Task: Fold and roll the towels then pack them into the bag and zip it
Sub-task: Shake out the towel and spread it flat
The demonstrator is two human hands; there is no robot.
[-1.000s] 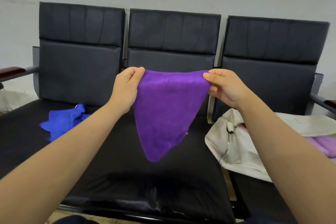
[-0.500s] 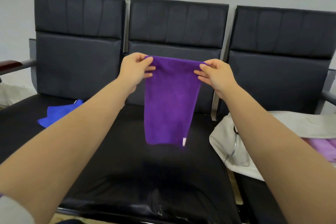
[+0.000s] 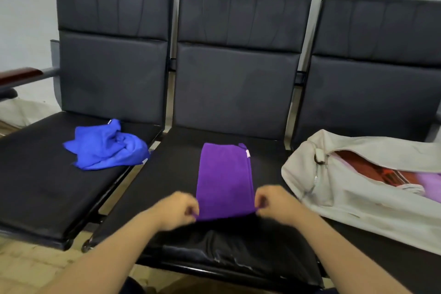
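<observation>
Fingers of my left hand [image 3: 177, 209] and right hand [image 3: 278, 203] pinch the two near corners of the purple towel [image 3: 225, 179], which lies folded flat on the middle seat [image 3: 167, 174]. For a tight roll, I turn the near edge over firmly, keep both ends level and advance evenly toward the tagged far edge. The bag [image 3: 346, 203] lies unzipped just to the right.

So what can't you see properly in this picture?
Head view.
The bag: its flap hides most of the inside; the right edge cuts it off.
The left hand and right hand: motion blur smears the fingers pinching the purple towel.
Its tag: too small to read.
</observation>
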